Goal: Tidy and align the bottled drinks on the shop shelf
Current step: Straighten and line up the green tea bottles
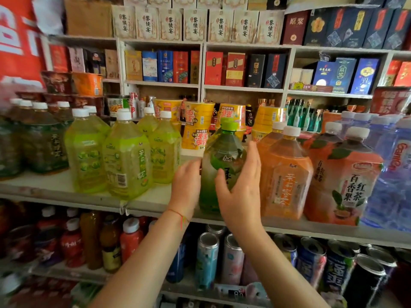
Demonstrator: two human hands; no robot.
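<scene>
Far to the left of the hands, dark tea bottles [42,141] with white caps stand on the shelf [55,185], their labels too blurred to read. Nearer, just left of the left hand, is a group of yellow-green bottles [126,161] with white caps and a vertical line of Chinese characters, plus a barcode on the front one.

The left hand [188,185], a red thread bracelet [180,215] at its wrist, lies flat against the left side of the green bottle [222,165], fingers loosely extended. The right hand [239,192] is spread, thumb across the bottle's front label and fingers raised along its right side; neither hand closes around it. The bottle has a lime-green cap, stands at the shelf's front edge between the two hands, and tilts slightly.

Touching the right hand's far side are orange bottles [287,174] with vertical white characters. Further right, a darker tea bottle [342,183] reads "百香果 红茶". Beyond it, blue water bottles [395,165] carry red "Ganten" lettering.

Behind the hands stand yellow noodle cups [198,121].
</scene>
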